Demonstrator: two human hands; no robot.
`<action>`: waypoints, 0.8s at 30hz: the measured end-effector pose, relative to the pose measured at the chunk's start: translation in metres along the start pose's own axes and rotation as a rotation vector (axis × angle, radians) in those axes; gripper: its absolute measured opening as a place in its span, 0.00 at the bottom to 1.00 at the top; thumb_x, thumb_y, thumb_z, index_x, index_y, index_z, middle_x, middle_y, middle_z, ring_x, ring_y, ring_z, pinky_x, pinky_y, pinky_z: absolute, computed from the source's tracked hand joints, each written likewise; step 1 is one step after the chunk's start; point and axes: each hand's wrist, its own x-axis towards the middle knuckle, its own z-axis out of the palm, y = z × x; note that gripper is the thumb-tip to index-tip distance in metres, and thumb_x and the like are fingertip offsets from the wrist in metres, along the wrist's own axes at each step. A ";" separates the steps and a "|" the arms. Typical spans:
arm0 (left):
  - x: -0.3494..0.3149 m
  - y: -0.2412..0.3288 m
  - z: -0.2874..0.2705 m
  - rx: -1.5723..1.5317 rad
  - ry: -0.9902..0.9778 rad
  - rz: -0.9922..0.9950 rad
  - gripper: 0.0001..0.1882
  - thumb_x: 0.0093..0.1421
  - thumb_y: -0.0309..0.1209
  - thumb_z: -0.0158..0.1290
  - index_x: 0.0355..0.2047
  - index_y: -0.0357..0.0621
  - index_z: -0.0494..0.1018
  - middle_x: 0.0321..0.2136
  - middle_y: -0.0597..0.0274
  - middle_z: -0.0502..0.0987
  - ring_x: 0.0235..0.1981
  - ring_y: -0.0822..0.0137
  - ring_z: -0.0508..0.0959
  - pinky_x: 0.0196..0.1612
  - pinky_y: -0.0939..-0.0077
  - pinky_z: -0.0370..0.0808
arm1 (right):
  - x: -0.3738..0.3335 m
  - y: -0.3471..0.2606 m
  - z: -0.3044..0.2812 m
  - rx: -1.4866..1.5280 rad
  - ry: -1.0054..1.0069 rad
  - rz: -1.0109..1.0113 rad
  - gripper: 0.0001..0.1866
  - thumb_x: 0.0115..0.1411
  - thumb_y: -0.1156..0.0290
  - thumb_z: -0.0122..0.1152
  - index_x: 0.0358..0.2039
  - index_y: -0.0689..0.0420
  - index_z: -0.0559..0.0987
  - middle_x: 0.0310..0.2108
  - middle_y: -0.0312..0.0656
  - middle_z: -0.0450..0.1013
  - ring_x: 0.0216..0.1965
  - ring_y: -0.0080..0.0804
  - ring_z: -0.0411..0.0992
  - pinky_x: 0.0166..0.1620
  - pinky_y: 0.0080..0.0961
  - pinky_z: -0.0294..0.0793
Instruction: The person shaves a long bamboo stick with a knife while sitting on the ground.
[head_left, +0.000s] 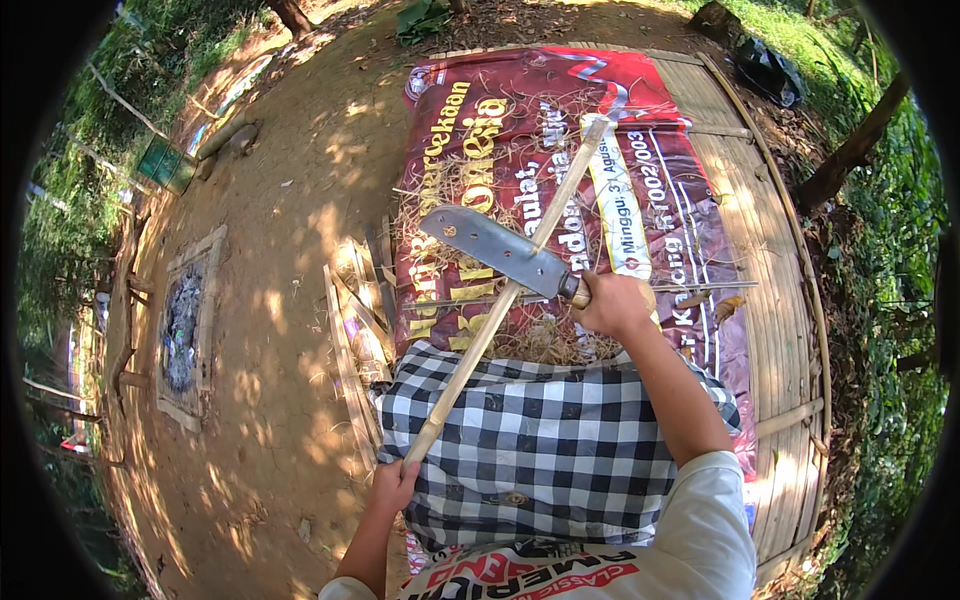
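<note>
My left hand [394,487] is closed round the near end of a long, pale bamboo stick [470,362], which slants away to the far right. In my right hand [612,303] is the wooden handle of a machete [490,243]. Its broad grey blade, pierced with a few small holes, points left and lies across the middle of the stick. A black-and-white checkered cloth [540,430] covers my lap beneath both arms. Curly thin shavings [480,190] are scattered over the red printed banner [640,90] under the stick.
The banner is spread on a bamboo-slat platform [785,370]. Split bamboo pieces [345,350] lie by its left edge. Farther left is a framed ash pit [185,325] in the dirt, and a green container [165,165]. A black plastic bag [768,72] and a tree trunk [855,150] stand at right.
</note>
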 end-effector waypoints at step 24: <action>-0.004 -0.016 -0.005 -0.072 -0.024 0.065 0.18 0.60 0.38 0.53 0.22 0.34 0.71 0.10 0.55 0.65 0.12 0.68 0.65 0.18 0.68 0.62 | 0.017 0.059 -0.024 -0.167 -0.023 -0.027 0.15 0.42 0.58 0.62 0.28 0.54 0.79 0.21 0.47 0.77 0.26 0.46 0.77 0.33 0.40 0.76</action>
